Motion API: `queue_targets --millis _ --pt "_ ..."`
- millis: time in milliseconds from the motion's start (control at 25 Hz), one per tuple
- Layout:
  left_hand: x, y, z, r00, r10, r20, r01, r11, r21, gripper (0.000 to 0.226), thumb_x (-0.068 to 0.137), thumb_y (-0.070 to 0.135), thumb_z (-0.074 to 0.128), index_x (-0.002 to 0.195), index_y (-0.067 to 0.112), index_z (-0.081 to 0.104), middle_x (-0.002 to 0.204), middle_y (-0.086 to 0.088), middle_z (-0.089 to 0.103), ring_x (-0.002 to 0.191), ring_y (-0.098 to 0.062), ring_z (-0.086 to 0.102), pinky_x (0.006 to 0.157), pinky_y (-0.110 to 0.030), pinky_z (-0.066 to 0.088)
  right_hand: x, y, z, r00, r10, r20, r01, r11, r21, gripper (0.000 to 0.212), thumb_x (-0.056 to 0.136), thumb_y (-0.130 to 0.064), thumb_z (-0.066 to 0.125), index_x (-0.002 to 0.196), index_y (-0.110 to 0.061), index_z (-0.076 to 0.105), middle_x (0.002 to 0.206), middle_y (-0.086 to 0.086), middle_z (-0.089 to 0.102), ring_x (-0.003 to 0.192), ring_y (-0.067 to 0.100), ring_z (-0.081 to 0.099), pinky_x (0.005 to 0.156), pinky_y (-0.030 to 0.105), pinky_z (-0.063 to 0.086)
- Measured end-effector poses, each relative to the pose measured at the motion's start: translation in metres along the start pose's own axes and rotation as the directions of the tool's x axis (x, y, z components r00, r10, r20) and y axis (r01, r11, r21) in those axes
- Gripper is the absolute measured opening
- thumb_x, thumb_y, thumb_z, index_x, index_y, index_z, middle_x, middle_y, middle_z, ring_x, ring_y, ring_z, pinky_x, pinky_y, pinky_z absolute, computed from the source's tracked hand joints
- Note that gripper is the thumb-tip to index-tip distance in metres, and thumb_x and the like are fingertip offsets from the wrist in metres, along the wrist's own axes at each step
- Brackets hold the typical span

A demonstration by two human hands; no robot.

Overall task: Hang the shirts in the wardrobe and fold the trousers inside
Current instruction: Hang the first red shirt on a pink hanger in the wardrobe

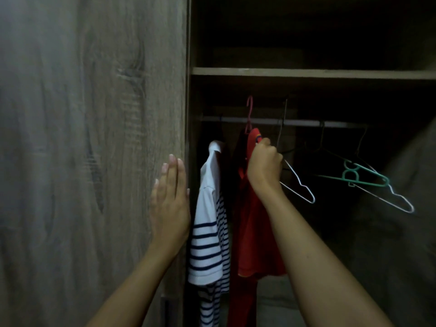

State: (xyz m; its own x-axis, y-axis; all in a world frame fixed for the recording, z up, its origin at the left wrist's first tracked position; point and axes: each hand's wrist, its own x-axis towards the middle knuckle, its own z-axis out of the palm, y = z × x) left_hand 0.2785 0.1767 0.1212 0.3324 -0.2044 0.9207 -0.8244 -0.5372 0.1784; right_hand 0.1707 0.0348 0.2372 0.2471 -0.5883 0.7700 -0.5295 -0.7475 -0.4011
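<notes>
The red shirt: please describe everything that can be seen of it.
The red shirt is plain cloth with coloured trim at the collar. It hangs straight down on a red hanger, whose hook is up at the rail. The right hand grips it at the collar. The striped shirt hangs just to its left.
</notes>
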Motion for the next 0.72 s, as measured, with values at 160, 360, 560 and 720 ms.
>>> queue_targets --millis 160,360,560,720 --pt "0.0 0.001 0.002 1.0 0.001 0.0 -0.001 0.999 0.035 0.06 0.096 0.021 0.03 0.151 0.007 0.011 0.16 -0.009 0.003 0.147 -0.022 0.007 0.117 -0.045 0.02 0.014 -0.003 0.02 0.999 0.002 0.038 -0.001 0.999 -0.035 0.024 0.097 -0.001 0.03 0.111 0.003 0.049 0.11 0.023 0.064 0.104 0.042 0.061 0.08 0.044 0.05" --pt "0.0 0.001 0.002 1.0 -0.003 0.0 0.003 0.998 0.056 0.061 0.096 0.017 0.035 0.151 0.008 0.01 0.16 -0.01 0.004 0.147 -0.022 0.006 0.117 -0.045 0.019 0.003 -0.001 0.039 0.997 0.003 0.076 -0.002 1.0 -0.021 0.025 0.097 -0.003 0.029 0.11 0.003 0.05 0.11 0.023 0.064 0.104 0.042 0.061 0.079 0.044 0.05" --pt "-0.001 -0.001 0.0 1.0 0.015 -0.003 -0.015 0.998 0.068 0.062 0.096 0.016 0.039 0.151 0.008 0.011 0.16 -0.01 0.005 0.147 -0.022 0.006 0.117 -0.044 0.018 -0.006 0.001 0.046 0.995 0.013 0.1 -0.012 1.0 -0.015 0.026 0.098 -0.006 0.03 0.112 0.004 0.049 0.11 0.022 0.064 0.103 0.041 0.061 0.079 0.042 0.05" --pt "-0.001 0.0 -0.001 1.0 0.031 0.001 -0.031 0.996 0.084 0.062 0.096 0.016 0.038 0.151 0.007 0.01 0.16 -0.011 0.004 0.147 -0.022 0.005 0.117 -0.043 0.018 -0.008 0.003 0.042 0.987 0.04 0.158 -0.038 0.999 -0.016 0.026 0.097 -0.009 0.035 0.115 0.004 0.048 0.114 0.022 0.062 0.106 0.041 0.06 0.08 0.041 0.05"
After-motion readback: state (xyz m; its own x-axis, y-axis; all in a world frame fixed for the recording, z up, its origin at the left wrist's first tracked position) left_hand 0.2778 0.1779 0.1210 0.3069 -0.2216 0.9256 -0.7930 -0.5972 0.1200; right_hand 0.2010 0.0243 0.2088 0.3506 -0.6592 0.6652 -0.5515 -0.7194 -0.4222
